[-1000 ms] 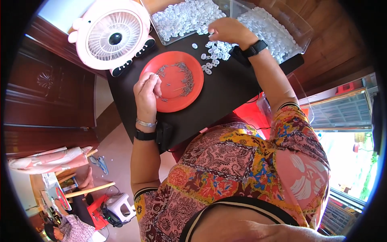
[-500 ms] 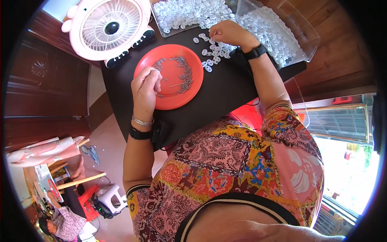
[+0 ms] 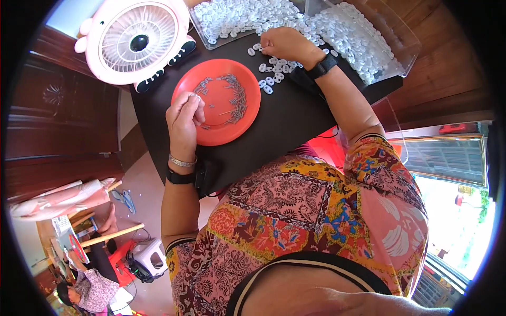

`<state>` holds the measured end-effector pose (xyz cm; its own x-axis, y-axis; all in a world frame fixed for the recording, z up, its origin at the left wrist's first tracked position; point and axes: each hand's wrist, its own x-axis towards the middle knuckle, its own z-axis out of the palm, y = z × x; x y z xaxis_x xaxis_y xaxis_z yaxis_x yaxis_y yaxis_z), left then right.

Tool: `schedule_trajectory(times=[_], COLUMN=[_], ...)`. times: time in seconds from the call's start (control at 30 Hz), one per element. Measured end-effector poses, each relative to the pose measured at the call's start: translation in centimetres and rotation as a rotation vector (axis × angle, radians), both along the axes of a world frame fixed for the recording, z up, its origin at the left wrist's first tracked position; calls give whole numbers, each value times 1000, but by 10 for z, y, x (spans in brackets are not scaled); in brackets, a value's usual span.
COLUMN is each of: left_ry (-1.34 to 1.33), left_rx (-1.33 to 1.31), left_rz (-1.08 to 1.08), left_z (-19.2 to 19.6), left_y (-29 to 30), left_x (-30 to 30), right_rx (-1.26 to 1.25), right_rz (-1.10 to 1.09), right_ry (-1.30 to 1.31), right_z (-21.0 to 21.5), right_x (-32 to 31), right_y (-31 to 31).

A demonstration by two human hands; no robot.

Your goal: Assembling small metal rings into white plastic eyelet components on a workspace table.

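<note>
My left hand (image 3: 183, 113) is closed over the left rim of a round red plate (image 3: 178, 79), fingertips pinched together; whatever they hold is hidden. Small grey pin-like pieces (image 3: 238, 100) lie in a loose ring inside the plate, with a thin stick among them. Farther right, my right hand (image 3: 287, 44) is also closed, hovering just above small white oval pieces (image 3: 278, 68) with two holes each, scattered on the black table (image 3: 274, 116). Anything between its fingers is too small to make out.
Two clear bins full of white pieces, a left bin (image 3: 211, 46) and a right bin (image 3: 403, 63), stand at the back. A pink-and-white animal-shaped fan (image 3: 92, 55) is at the back left. Another person (image 3: 95, 289) sits at the lower left, near a white stool (image 3: 153, 255).
The whole view has shifted slightly left. My right hand has moved a little left over the white pieces. My left hand stays closed at the plate's left rim.
</note>
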<state>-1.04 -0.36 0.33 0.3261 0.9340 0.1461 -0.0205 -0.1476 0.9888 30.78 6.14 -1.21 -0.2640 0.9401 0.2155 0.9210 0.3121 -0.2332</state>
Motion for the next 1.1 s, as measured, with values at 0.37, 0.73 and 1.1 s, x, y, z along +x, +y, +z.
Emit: schedule_trajectory(times=[0.37, 0.73, 1.1], left_ry=[-21, -60, -53], left_rx=[-90, -77, -41], left_rz=[-38, -6, 67], left_z=[3, 3, -2], left_y=[-1, 0, 6], left_x=[-4, -7, -11], right_rx=[-35, 32, 67], right_rz=[43, 20, 38], right_ry=[111, 253, 115], right_z=[11, 11, 21], right_x=[-9, -3, -5], right_y=[-9, -8, -19])
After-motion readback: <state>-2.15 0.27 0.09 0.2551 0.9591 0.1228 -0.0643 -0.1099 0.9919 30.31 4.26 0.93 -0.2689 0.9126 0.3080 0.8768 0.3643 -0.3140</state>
